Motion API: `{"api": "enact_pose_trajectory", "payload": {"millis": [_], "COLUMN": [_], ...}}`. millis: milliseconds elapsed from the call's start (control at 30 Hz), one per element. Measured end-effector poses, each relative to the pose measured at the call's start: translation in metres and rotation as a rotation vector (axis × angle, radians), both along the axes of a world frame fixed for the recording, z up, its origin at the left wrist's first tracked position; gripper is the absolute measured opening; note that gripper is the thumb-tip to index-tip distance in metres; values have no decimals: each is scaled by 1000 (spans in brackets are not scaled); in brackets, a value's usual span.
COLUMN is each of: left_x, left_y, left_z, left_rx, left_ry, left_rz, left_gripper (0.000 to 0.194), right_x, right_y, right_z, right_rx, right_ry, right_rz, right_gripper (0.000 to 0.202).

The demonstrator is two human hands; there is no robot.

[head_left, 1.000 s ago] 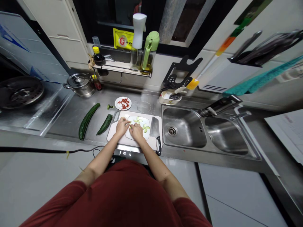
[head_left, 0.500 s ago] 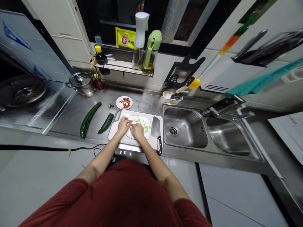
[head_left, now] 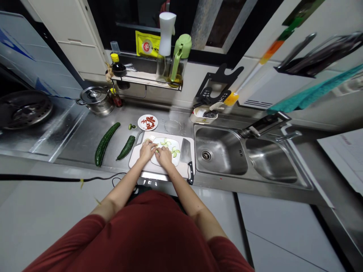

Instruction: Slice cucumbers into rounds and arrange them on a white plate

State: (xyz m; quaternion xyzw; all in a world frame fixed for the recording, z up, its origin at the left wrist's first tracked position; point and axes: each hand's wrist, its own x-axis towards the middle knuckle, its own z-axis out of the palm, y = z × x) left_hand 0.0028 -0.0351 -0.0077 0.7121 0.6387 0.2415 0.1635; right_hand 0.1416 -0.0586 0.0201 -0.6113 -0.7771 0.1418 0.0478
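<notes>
Over the left part of a white plate (head_left: 172, 161), my left hand (head_left: 147, 151) and my right hand (head_left: 163, 155) work close together with bent fingers. Between their fingertips is a small pale-green cucumber slice (head_left: 157, 151), mostly hidden; both hands seem closed on it. More cucumber slices (head_left: 166, 142) lie fanned out in curved groups on the plate, at its back and right. Beneath the plate is a light cutting board (head_left: 135, 158). A cleaver (head_left: 186, 151) rests on the board's right side, its black handle toward me.
Left of the board lie a long cucumber (head_left: 106, 145), a shorter cucumber piece (head_left: 126, 147) and small green ends (head_left: 131, 126). Behind stands a small plate (head_left: 148, 122) of chopped red bits. A double sink (head_left: 221, 151) is at right, a lidded pot (head_left: 96, 99) at back left.
The view has shifted slightly. Both hands stay over the plate's left part, their fingers moving only a little; the slices at the right look more evenly spread.
</notes>
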Motion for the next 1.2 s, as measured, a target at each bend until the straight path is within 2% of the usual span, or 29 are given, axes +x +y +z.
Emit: {"api": "enact_pose_trajectory", "payload": {"millis": [233,533,767,900,1200], "left_x": [0,0,3,3,3], "left_y": [1,2,-2,-3,-3], "left_z": [-3,-3,-6,-6,-7], "left_rx": [0,-2,56,51,15], "left_ry": [-50,-120,-49,-33,-50], "left_rz": [6,103,51,60,59], "left_gripper": [25,23,20,20,21], "right_x": [1,29,12,3,5], "right_y": [3,17,8,4,2], "right_z": [1,16,7,4,1], "right_rx": [3,37,11,2,4], "right_ry": [25,89,23,-6,-2], "right_rz": [1,-108,12,18,40], "right_gripper": [31,35,29,29,29]}}
